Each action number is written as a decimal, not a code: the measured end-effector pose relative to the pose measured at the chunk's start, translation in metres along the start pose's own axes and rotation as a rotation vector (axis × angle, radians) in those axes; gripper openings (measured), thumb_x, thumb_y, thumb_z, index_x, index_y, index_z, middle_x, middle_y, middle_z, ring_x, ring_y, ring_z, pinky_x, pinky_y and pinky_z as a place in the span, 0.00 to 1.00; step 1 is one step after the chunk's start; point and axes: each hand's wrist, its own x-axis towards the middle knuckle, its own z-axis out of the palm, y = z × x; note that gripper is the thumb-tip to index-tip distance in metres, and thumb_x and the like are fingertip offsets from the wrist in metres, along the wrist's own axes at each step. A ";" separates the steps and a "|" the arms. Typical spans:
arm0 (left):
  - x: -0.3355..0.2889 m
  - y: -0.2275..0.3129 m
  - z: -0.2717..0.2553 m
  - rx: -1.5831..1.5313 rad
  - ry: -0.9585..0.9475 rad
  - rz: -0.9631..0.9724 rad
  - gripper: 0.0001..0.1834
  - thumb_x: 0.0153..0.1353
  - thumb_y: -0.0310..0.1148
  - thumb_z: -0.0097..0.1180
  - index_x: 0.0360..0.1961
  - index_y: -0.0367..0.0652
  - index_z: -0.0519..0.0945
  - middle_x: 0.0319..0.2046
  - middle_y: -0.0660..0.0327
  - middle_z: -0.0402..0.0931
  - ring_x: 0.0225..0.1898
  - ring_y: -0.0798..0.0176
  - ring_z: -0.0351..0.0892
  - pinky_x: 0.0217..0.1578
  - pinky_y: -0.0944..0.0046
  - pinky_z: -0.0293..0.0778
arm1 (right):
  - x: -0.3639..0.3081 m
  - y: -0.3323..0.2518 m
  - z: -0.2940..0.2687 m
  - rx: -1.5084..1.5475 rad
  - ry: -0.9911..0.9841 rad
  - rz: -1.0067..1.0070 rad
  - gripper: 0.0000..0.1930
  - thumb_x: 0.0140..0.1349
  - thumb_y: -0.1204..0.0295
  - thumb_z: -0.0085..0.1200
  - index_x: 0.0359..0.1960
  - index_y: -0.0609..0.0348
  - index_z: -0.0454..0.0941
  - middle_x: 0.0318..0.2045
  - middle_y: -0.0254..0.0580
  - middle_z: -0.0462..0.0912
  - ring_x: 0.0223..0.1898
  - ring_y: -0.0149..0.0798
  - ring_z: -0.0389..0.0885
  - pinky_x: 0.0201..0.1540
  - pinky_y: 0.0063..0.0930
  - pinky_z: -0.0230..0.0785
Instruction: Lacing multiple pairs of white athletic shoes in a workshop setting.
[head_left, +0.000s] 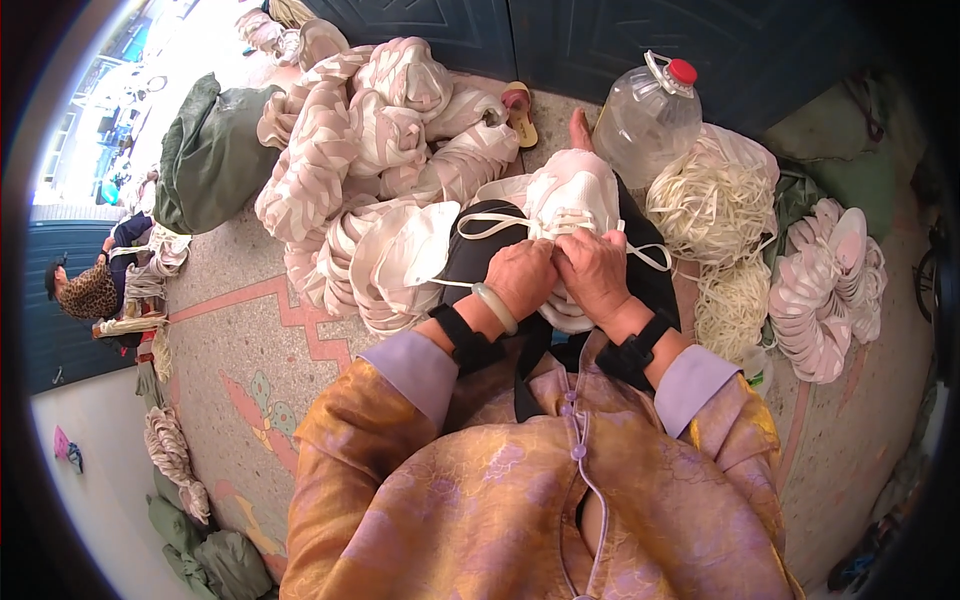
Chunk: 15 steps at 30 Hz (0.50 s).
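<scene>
Across my lap lies a white shoe upper [572, 190], its laced eyelets between my hands. White shoelace [490, 218] loops out on both sides of it. My left hand [522, 280], with a pale bangle at the wrist, is closed in a pinch on the lace at the eyelet rows. Right beside it, my right hand [592, 268] also pinches the lace, its thumb raised. The two hands nearly touch, and the fingertips partly hide the lace ends. Close to the left of my lap rests a bundle of stacked white and pink uppers [400, 255].
Big coils of shoe uppers [350, 130] and a green sack [210, 155] fill the far left. At right are a clear bottle with a red cap [650, 115], heaped laces [710, 200] and more uppers [815, 290]. Another person [88, 290] sits at far left.
</scene>
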 end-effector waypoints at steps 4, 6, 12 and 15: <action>0.003 -0.006 -0.002 -0.018 -0.023 0.088 0.07 0.50 0.30 0.47 0.26 0.37 0.73 0.24 0.47 0.75 0.32 0.44 0.76 0.34 0.49 0.70 | 0.006 0.007 0.003 -0.027 -0.018 -0.076 0.05 0.53 0.69 0.49 0.21 0.51 0.74 0.22 0.36 0.75 0.28 0.39 0.77 0.40 0.40 0.56; 0.003 -0.003 -0.004 -0.032 -0.059 0.034 0.07 0.50 0.29 0.47 0.27 0.37 0.73 0.25 0.47 0.75 0.32 0.43 0.75 0.34 0.49 0.70 | 0.010 0.007 0.002 -0.023 -0.033 -0.106 0.05 0.52 0.70 0.49 0.21 0.52 0.74 0.22 0.36 0.75 0.28 0.39 0.77 0.41 0.40 0.56; 0.004 -0.001 -0.003 -0.026 -0.057 0.013 0.09 0.51 0.29 0.46 0.32 0.36 0.72 0.26 0.45 0.75 0.32 0.42 0.75 0.34 0.48 0.70 | 0.011 -0.001 -0.012 -0.146 -0.070 -0.227 0.03 0.48 0.74 0.47 0.21 0.56 0.73 0.22 0.41 0.74 0.28 0.42 0.76 0.43 0.46 0.57; -0.001 0.002 -0.004 0.054 -0.056 0.018 0.09 0.51 0.29 0.46 0.33 0.36 0.71 0.25 0.45 0.75 0.32 0.42 0.75 0.35 0.48 0.70 | -0.007 0.001 -0.041 -0.107 -0.139 -0.225 0.03 0.47 0.75 0.48 0.18 0.54 0.73 0.21 0.39 0.73 0.27 0.40 0.75 0.44 0.44 0.56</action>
